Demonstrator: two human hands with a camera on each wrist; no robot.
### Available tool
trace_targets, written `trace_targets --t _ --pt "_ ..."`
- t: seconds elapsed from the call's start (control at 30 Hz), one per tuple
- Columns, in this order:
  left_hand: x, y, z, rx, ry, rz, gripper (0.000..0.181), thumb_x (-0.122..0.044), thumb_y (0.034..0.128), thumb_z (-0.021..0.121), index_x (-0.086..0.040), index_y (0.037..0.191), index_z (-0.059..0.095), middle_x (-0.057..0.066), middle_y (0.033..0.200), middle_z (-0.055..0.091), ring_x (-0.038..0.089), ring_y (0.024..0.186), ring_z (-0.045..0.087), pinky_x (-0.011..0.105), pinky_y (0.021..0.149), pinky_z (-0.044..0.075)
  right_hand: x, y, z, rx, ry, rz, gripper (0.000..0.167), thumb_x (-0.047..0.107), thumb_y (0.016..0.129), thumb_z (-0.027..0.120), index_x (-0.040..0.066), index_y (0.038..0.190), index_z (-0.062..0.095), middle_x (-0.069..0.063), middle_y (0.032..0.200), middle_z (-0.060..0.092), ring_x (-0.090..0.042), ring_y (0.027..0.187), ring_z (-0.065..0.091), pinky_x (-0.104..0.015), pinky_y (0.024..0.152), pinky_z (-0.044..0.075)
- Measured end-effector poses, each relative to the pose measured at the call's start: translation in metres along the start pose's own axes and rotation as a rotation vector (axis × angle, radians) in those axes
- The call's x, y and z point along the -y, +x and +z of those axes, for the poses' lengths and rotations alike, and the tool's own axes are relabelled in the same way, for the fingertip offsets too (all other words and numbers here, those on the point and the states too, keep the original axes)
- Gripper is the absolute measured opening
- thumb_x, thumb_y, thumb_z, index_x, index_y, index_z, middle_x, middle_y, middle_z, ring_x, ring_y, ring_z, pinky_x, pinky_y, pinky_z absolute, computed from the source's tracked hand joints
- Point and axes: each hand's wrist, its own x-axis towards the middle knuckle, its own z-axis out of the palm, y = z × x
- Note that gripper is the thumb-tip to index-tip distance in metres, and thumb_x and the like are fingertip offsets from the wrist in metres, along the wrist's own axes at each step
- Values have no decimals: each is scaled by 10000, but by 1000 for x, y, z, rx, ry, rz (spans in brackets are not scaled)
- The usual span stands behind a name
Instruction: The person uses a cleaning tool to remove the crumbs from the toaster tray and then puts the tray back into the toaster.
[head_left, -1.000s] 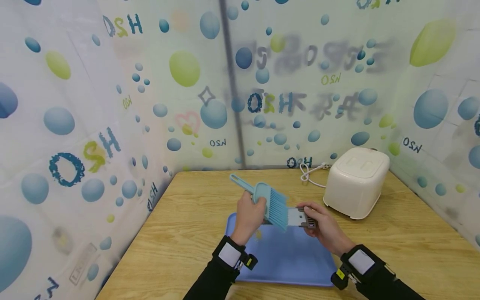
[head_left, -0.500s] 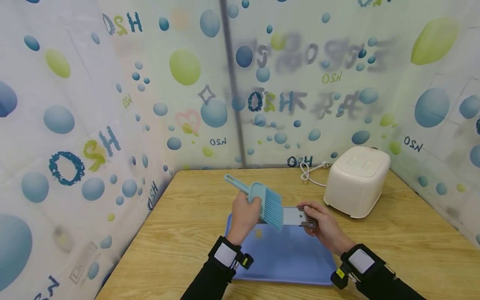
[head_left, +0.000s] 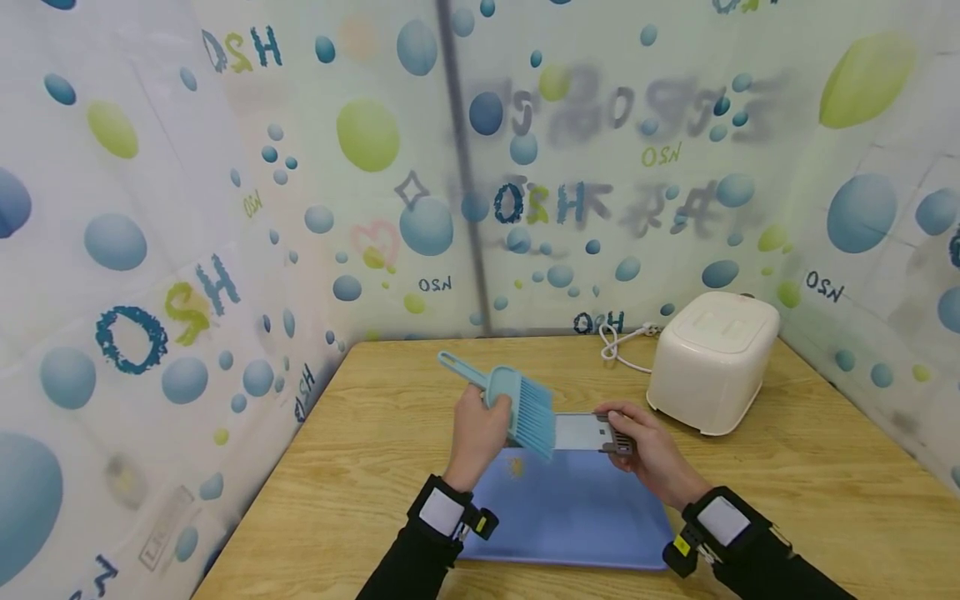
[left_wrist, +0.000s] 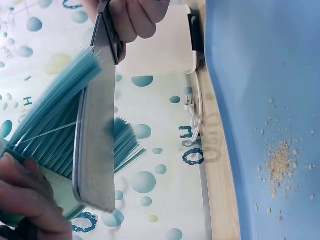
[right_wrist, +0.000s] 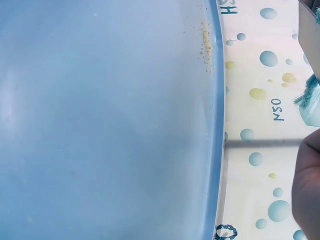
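My left hand [head_left: 480, 433] grips a light blue hand brush [head_left: 517, 408], its handle pointing up and left. In my right hand [head_left: 654, 450] is a flat grey crumb tray [head_left: 581, 432], pinched at its dark slotted end. The brush's bristles [left_wrist: 60, 110] lie across the crumb tray's far part, with tufts on both sides of its edge in the left wrist view. Both things are held above a blue tray [head_left: 577, 508]. A small heap of crumbs [left_wrist: 281, 162] lies on the blue tray, below the left hand. The crumb tray's left end is hidden behind the brush in the head view.
A white toaster [head_left: 712, 362] stands at the back right of the wooden table [head_left: 397, 400]. Its white cord [head_left: 618, 348] lies coiled beside it, near the printed curtain [head_left: 600, 167] behind the table.
My left hand has moved left with the brush along the crumb tray, uncovering more of its surface. The right hand and crumb tray have stayed nearly still.
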Motion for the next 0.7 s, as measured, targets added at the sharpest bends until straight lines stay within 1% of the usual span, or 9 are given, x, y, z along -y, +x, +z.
trace_targets --t 0.17,0.37,0.47,0.6,0.7 --pt "2 0 -4 -7 13 -4 246 -90 915 524 25 1117 604 104 760 673 169 527 653 331 421 526 -1 -1 -1 -6 -3 -1 295 268 1103 402 90 1277 561 -73 1026 562 -177 644 505 -264 559 393" --pt "4 1 -10 -24 48 19 184 -77 905 518 -3 1050 603 72 677 633 172 444 571 292 394 462 -2 -1 -2 -7 2 -5 260 269 1103 403 158 1229 601 -76 1033 542 -177 648 505 -263 561 402" --pt "6 1 -13 -29 48 27 162 -70 903 518 -7 1025 605 59 657 630 179 435 570 287 391 461 -3 -1 -3 -7 4 -5 262 269 1103 406 159 1230 606 -75 1032 537 -176 646 507 -261 560 405" --pt "8 1 -16 -36 43 20 152 -72 907 520 -6 1017 602 43 611 601 159 407 533 279 388 442 -3 -1 -3 -10 5 -2 257 272 1102 410 169 1222 612 -71 1025 539 -174 646 506 -261 559 404" --pt "8 2 -18 -43 43 9 183 -79 912 520 0 1052 607 51 620 608 147 398 518 279 384 435 -2 -1 -3 -15 6 3 283 273 1102 410 122 1256 593 -68 1017 549 -175 646 508 -260 557 400"
